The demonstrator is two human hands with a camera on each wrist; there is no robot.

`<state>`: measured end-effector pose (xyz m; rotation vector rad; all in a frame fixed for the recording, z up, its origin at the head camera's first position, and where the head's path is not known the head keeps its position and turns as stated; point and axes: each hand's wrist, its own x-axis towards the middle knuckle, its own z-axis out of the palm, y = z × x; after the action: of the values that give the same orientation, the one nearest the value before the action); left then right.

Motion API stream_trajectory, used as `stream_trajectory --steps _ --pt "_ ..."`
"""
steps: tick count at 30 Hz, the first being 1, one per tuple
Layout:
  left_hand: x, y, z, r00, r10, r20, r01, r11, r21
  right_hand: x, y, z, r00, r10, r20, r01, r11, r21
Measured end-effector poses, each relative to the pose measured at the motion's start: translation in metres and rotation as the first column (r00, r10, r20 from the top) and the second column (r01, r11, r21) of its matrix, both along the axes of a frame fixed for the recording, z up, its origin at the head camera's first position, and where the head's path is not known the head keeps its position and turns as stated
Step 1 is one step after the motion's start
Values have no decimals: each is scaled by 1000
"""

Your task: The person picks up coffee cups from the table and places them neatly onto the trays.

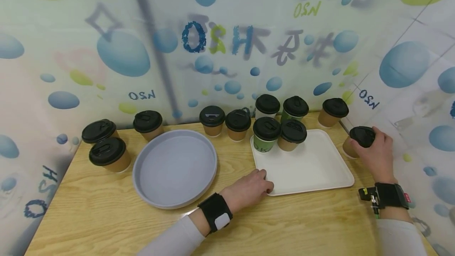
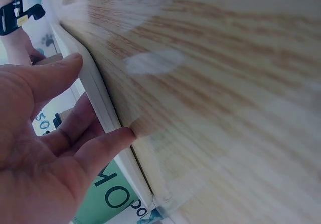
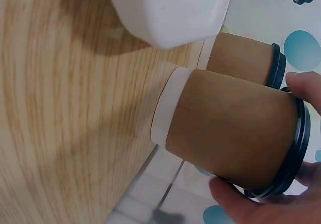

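My right hand (image 1: 378, 155) grips a brown paper cup (image 3: 230, 128) by its black lid, fingers and thumb on opposite sides. The cup's white base is close to the tabletop at the right edge; whether it touches, I cannot tell. At the near left corner of a white tray (image 1: 316, 169), my left hand (image 1: 249, 189) holds the rim with curled fingers. In the left wrist view, some fingers lie behind the tray's rim (image 2: 98, 93), and one fingertip touches the wood. A green lidded cup (image 1: 264, 144) and a brown lidded cup (image 1: 287, 144) stand at the tray's back left.
Left of the tray lies a round grey tray (image 1: 174, 169). Brown lidded cups stand beyond it, including one at far left (image 1: 115, 161) and one in the middle (image 1: 213, 129). Another brown cup (image 1: 328, 119) is at back right. A patterned curtain (image 1: 227, 70) borders the wooden table (image 1: 284, 224).
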<state>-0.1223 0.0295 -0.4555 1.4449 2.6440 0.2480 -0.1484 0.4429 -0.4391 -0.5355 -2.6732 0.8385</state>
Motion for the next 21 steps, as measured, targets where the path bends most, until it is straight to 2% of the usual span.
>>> stream_trajectory --steps 8,21 --pt "1 0 1 1000 5 12 -5 1000 2 3 1 4 1000 10 -25 -9 1000 21" --pt "0 1 -1 1000 9 20 -9 1000 18 17 -16 32 989 103 -110 -97 993 60"
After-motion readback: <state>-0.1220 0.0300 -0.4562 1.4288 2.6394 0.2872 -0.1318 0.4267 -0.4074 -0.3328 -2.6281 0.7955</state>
